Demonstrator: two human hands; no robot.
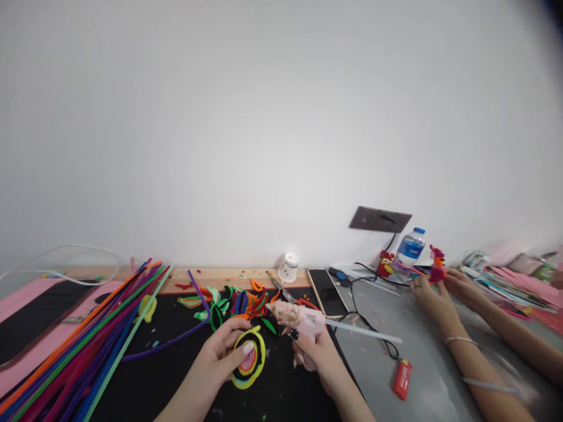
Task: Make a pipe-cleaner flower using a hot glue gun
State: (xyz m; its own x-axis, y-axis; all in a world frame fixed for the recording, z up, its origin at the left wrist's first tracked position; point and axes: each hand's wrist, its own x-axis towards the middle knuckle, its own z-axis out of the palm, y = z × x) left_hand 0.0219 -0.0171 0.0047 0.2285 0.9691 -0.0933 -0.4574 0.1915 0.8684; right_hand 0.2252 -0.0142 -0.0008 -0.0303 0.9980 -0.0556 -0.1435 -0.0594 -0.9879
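Low in the centre of the frame, the left hand pinches a flat, fuzzy oval disc ringed in yellow, black, orange and pink, its thumb across the face. Just right of it, the right hand grips a pale pink glue gun, nozzle pointing left, a translucent glue stick jutting from its rear. Long multicoloured fuzzy stems fill the lower left.
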